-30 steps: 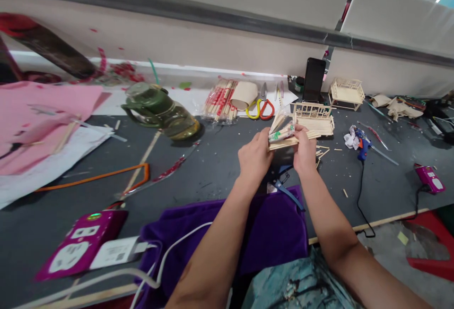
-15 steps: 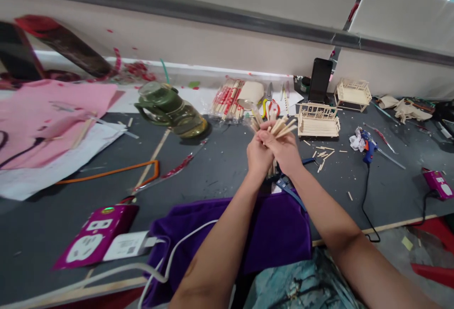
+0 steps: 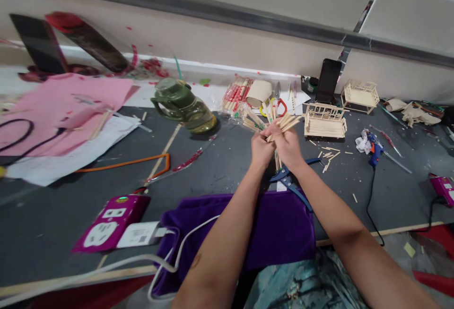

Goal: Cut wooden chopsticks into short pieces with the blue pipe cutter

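Note:
A bundle of thin wooden sticks (image 3: 289, 121) fans out of my two hands above the dark table. My left hand (image 3: 261, 147) is wrapped round the sticks from the left, and my right hand (image 3: 286, 146) grips them from the right, touching the left. Some stick ends show below the hands. Just beneath lies a pair of blue-handled pliers (image 3: 291, 185). A small bench model built of sticks (image 3: 324, 122) stands right of my hands, with short cut stick pieces (image 3: 330, 152) scattered in front of it.
A green-lidded jug of liquid (image 3: 186, 108) stands to the left. Behind are packaged sticks (image 3: 237, 92), a phone (image 3: 328, 80) and a second stick model (image 3: 360, 95). A blue glue gun (image 3: 376, 154) lies right. Purple cloth (image 3: 283, 233) and a power strip (image 3: 113, 219) are near the front edge.
The view has shifted, so the table things appear further right. My hands have drawn slightly apart at the top, and the sticks spread wider to the left and right.

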Action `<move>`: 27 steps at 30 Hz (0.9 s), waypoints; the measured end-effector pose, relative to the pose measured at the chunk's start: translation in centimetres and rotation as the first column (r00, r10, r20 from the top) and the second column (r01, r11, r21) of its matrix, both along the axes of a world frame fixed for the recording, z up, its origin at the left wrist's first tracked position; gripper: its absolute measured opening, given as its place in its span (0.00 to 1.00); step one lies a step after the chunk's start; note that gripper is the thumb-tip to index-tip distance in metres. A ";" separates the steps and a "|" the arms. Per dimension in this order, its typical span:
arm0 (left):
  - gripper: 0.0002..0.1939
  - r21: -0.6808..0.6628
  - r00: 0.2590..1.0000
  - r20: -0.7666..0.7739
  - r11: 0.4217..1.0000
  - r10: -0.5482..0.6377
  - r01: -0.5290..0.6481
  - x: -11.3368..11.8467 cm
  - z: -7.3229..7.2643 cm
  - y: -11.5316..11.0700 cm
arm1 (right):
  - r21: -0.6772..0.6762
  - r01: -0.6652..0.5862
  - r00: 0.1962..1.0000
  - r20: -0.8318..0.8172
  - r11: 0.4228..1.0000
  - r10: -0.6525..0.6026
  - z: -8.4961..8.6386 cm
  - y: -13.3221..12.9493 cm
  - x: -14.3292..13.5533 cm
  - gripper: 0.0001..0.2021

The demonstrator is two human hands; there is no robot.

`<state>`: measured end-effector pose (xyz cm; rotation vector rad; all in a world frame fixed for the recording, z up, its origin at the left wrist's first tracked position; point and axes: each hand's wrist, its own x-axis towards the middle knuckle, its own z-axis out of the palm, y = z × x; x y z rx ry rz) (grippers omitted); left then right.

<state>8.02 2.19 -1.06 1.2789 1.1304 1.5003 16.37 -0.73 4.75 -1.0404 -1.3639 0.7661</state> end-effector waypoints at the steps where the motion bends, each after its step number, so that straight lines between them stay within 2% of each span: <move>1: 0.14 -0.011 1.000 -0.010 1.000 0.003 -0.003 -0.1 -0.1 0.0 | 0.006 0.043 0.997 -0.060 0.999 -0.043 0.5 0.0 0.4 0.22; 4: 0.14 -0.039 0.996 -0.020 0.995 0.088 -0.089 -0.8 0.1 0.3 | 0.040 0.235 0.961 -0.159 0.971 -0.226 2.2 0.2 2.2 0.23; 6: 0.12 -0.046 0.980 0.038 0.980 0.196 -0.195 -1.5 0.5 0.6 | 0.050 0.257 0.958 -0.144 0.965 -0.248 2.6 0.5 3.4 0.20; 8: 0.11 -0.047 0.950 0.137 0.960 0.279 -0.276 -2.3 1.0 0.9 | 0.011 0.187 0.979 -0.079 0.982 -0.186 1.9 0.9 4.3 0.17; 10: 0.11 -0.034 0.926 0.214 0.950 0.310 -0.310 -2.8 1.4 1.0 | -0.070 0.101 0.994 -0.039 0.992 -0.104 0.3 1.4 4.6 0.14; 13: 0.11 -0.026 0.935 0.218 0.959 0.280 -0.282 -3.1 1.5 1.2 | -0.233 -0.016 1.000 -0.026 0.972 0.011 -2.5 2.0 4.6 0.10; 15: 0.11 -0.034 0.953 0.186 0.971 0.240 -0.238 -3.1 1.1 1.2 | -0.301 -0.059 0.998 -0.038 0.952 0.050 -3.8 2.3 4.5 0.09; 21: 0.14 0.034 0.979 0.042 0.979 0.198 -0.200 -3.4 -0.1 1.3 | -0.289 -0.107 0.992 -0.102 0.951 0.080 -4.8 2.7 4.8 0.07; 24: 0.14 0.076 0.972 0.110 0.973 0.209 -0.218 -3.2 0.2 1.1 | -0.420 -0.114 0.993 -0.062 0.900 0.097 -5.2 2.7 4.6 0.06; 27: 0.13 0.066 0.944 0.221 0.962 0.244 -0.264 -2.9 0.6 1.0 | -0.509 -0.134 0.988 -0.134 0.851 0.075 -5.2 2.7 4.3 0.06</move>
